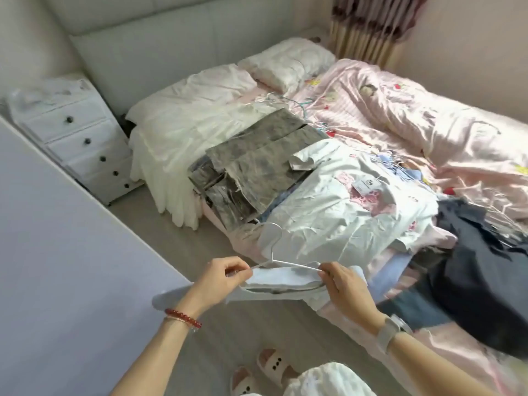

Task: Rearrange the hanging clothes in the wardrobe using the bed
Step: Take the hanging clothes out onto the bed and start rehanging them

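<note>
While the bed [428, 144] carries most of the load — a cream garment, a grey patterned piece, a white printed shirt [343, 212] and a dark heap [480, 270] laid across its pink cover — the garment in hand is a pale, light one [283, 277] held just off the bed's near edge, above the floor. It looks thin and limp, so it will sag and slide rather than keep any shape; nothing about it seems heavy or fragile. A white hanger [271, 247] is the one stiff part, its hook rising toward the shirt, its arms running inside the garment's shoulders. That makes the hanger's ends the sensible places to hold. The left hand [225, 277] has its fingers pinched together on cloth and hanger at one shoulder; the right hand [343, 284] has its fingers closed on the other end. Smooth fabric on a smooth hanger may slip off — the neckline probably needs to stay centred under the hook.
</note>
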`<state>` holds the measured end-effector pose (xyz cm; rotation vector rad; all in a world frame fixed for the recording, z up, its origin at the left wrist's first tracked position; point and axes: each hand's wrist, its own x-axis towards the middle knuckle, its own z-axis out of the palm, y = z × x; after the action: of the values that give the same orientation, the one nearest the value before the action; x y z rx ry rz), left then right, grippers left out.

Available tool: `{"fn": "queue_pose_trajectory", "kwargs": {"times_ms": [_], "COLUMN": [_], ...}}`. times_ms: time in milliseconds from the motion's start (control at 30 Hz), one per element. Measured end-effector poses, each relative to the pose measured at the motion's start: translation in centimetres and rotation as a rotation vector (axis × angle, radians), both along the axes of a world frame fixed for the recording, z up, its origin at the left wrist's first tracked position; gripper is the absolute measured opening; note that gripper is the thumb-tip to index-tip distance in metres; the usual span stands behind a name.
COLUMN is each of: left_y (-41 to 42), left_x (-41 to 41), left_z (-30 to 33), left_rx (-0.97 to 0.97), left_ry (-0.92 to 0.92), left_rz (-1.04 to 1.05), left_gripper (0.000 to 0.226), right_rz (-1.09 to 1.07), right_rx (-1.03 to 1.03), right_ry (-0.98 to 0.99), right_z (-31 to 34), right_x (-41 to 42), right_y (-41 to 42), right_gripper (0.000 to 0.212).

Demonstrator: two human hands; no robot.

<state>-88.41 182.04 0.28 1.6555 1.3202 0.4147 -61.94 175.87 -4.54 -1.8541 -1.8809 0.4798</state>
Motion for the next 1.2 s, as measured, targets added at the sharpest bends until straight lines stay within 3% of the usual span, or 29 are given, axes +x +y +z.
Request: {"fn": "queue_pose_trajectory", "kwargs": {"times_ms": [167, 400, 533, 800, 1033, 1200], "left_y": [2.3, 1.4, -0.1, 1.0, 4.7, 5.9], "left_x": [7.5, 22.7, 31.1, 53.5, 73.4, 79.6], "left_z": [0.2, 1.9, 2.6, 2.8, -0.1, -6.6], "left_rx": [0.042, 0.171, 0.27, 0.373, 0.396, 0.528], "left_ry": [-0.061, -0.129, -0.203, -0.277, -0.118, 0.281], "left_rz": [-0.241, -0.479, -0.51, -0.572, -0.554, -0.685], "left_gripper": [0.023, 0.019, 0.016, 0.014, 0.023, 0.046], "right_rz": [-0.442, -0.94, -1.075, -1.18, -1.348, -1.337], "right_rx": [0.014, 0.275, 0.477, 0.603, 0.444, -0.014], "right_ry": [-0.071, -0.203, -0.24, -0.284, -0.248, -0.15], "right_z": [0.7, 4.6, 5.0, 5.1, 1.9, -4.1], "right_x": [3.6, 11.2, 18.0, 39.4, 57.5, 64.2], "right_y": [-6.1, -11.7, -12.6, -10.8, -6.9, -5.0], "right_gripper": [0.013, 0.005, 0.007, 0.011, 0.015, 0.03]}}
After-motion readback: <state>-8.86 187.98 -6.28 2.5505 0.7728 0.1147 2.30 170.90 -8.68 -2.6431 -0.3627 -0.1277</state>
